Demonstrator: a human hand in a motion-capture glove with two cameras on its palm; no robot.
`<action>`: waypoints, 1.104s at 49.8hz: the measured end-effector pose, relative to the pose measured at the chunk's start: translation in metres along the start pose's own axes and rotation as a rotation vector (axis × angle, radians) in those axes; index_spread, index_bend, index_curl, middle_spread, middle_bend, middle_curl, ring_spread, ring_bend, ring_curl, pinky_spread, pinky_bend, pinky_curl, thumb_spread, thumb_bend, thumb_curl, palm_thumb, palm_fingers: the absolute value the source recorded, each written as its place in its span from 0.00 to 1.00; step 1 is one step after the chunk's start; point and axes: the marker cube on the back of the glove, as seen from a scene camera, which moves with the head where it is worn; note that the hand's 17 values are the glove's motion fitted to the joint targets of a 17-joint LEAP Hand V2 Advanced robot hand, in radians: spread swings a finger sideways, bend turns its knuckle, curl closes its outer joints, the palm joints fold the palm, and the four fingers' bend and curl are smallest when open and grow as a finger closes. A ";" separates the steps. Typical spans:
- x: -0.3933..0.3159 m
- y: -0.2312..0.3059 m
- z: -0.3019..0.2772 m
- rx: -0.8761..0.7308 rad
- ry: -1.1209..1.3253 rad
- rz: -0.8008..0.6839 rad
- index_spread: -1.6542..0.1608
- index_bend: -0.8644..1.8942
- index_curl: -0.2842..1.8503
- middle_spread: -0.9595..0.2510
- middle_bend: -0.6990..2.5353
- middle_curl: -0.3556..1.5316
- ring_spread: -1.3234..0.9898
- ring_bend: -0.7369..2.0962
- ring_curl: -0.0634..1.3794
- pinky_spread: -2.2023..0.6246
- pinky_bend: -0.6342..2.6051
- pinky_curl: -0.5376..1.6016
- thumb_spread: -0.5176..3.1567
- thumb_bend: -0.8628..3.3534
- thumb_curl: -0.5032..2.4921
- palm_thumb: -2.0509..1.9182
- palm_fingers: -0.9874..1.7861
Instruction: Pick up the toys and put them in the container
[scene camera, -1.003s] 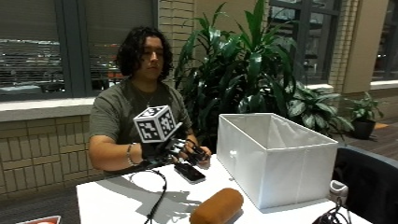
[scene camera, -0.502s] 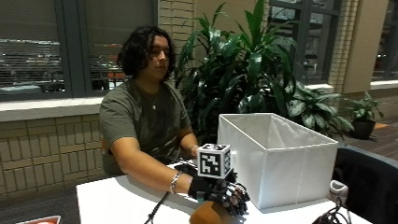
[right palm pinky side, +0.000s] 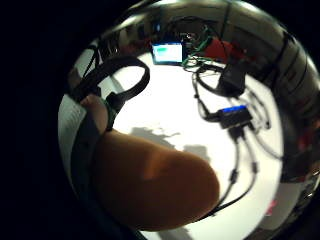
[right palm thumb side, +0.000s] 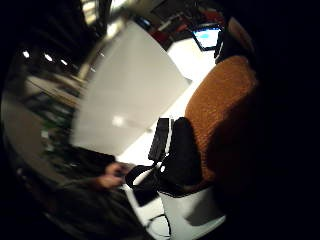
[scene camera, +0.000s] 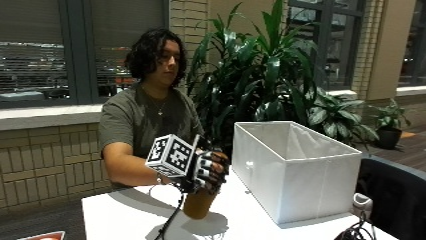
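The white table (scene camera: 133, 215) spreads beneath the fingers, with a leafy plant (scene camera: 266, 75) well behind them. The white container (scene camera: 293, 170) stands open-topped on the table, just beside the fingers on the side away from the person's body, near but not touching. The right hand (scene camera: 208, 172) is lifted above the table, its gloved fingers (scene camera: 214, 170) curled round the upper end of an orange toy (scene camera: 198, 204), clamped on it. The toy hangs downward from the fingers, its lower end close over the table; whether it touches the surface cannot be told. From the palm, the toy fills the nearest space under the fingers. A small black box (right palm pinky side: 235, 116) with cables lies on the table, well apart from the fingers.
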 end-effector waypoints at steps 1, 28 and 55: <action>-0.006 -0.001 -0.006 0.021 -0.071 0.014 0.72 0.36 0.26 0.46 0.42 0.49 0.40 0.63 0.33 0.65 0.46 0.43 0.52 0.20 0.27 0.53 0.69; -0.184 -0.076 0.025 0.103 -0.512 -0.009 0.73 0.38 0.27 0.51 0.39 0.52 0.42 0.62 0.33 0.66 0.47 0.43 0.55 0.20 0.28 0.52 0.66; -0.262 -0.095 0.037 0.095 -0.425 -0.008 0.72 0.44 0.34 0.52 0.38 0.53 0.42 0.59 0.30 0.68 0.42 0.41 0.57 0.24 0.31 0.60 0.62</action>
